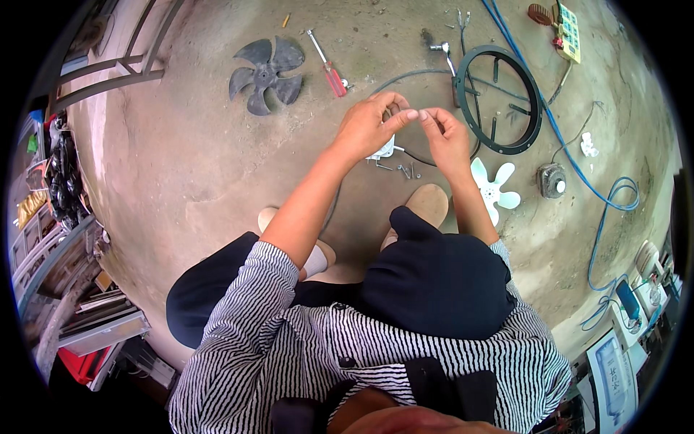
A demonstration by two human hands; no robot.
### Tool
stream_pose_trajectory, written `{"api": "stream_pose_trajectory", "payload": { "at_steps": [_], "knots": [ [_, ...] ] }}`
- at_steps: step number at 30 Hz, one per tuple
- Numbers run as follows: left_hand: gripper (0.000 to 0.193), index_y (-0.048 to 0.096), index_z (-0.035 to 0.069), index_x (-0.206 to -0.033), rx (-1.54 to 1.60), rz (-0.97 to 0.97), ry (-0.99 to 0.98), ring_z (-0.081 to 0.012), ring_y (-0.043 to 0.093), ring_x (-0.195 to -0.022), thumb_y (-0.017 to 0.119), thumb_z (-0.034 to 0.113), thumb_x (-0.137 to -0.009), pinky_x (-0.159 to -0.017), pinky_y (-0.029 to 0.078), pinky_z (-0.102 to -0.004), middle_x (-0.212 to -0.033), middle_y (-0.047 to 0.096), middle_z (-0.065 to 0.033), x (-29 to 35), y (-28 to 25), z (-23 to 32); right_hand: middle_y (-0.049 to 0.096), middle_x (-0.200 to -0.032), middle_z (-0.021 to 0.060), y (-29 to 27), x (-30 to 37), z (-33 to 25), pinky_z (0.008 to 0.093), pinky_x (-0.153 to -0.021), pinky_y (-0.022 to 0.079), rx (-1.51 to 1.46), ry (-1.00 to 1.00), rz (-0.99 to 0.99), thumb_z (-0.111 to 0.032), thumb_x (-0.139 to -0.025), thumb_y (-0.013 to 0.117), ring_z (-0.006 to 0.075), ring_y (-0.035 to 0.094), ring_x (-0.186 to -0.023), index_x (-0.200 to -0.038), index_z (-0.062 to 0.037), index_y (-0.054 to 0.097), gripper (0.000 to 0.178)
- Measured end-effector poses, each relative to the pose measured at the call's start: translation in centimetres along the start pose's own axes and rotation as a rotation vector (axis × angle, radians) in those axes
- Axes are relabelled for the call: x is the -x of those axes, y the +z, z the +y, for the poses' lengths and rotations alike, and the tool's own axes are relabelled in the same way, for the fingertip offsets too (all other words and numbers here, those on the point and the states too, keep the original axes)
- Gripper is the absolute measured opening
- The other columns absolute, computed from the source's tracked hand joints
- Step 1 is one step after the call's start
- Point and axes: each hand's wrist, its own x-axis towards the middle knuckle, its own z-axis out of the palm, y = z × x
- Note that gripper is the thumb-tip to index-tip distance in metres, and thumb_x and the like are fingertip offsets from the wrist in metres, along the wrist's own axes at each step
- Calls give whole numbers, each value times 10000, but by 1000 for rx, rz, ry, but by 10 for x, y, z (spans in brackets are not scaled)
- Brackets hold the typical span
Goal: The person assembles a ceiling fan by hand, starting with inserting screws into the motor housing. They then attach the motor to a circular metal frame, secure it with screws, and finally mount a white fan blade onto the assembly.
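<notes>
Biggest is the gray floor (pixel 195 155), w/ stuff spread all over it. Next: a stripy shirt (pixel 405 322) & dark pants (pixel 437 282), knees bent. A long blue cord (pixel 623 208) goes down the R side & makes a loop. A brown metal frame (pixel 144 76) is up at the far L.

The big black ring (pixel 536 108) has little posts & sits just past the R hand (pixel 448 141). The black fan blade (pixel 265 74) lies flat, well off to the L of the L hand (pixel 370 126).

Both hands are up over the floor, thumbs & fingers bent in, tips touching or almost. Can't tell if either one is pinching smth tiny btwn the tips, b/c it's too small to see.

The pale fan blade (pixel 490 194) lies by the R forearm. The power strip (pixel 569 32) is at top R. The screwdriver (pixel 335 79) w/ a red handle lies past the L hand; the ratchet (pixel 446 52) is near the ring's L edge.

The small motor (pixel 551 179) is R of the pale blade. The white part (pixel 381 150) is on the floor under the L hand, partly hidden. Tiniest: a few loose screws (pixel 406 171), just below the white part, near the R shoe (pixel 428 204).
</notes>
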Motion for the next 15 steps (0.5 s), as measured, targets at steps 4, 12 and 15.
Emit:
{"api": "stream_pose_trajectory", "payload": {
  "at_steps": [4,12,15],
  "knots": [
    [298,669,45,-1079,27,9,22,-190,625,-805,707,311,-950,-739,510,-337,-944,671,-77,2,-2,7,563,-670,-46,-2,2,-7,237,-562,372,12,3,-5,-258,-975,680,27,456,-620,-967,-22,721,239],
    [354,681,47,-1030,70,18,41,-202,612,-782,644,395,-981,-726,500,-343,-888,664,-78,2,3,0,662,-798,32,-3,3,-6,265,-618,447,44,-18,5,-250,-955,697,85,560,-683,-974,-9,722,242],
    [383,696,46,-983,85,-27,-52,-272,641,-827,603,417,-993,-741,502,-376,-909,689,-102,-1,2,-2,673,-800,49,-2,6,-8,276,-642,469,30,-30,20,-248,-950,697,105,585,-695,-974,-10,721,241]
  ]
}}
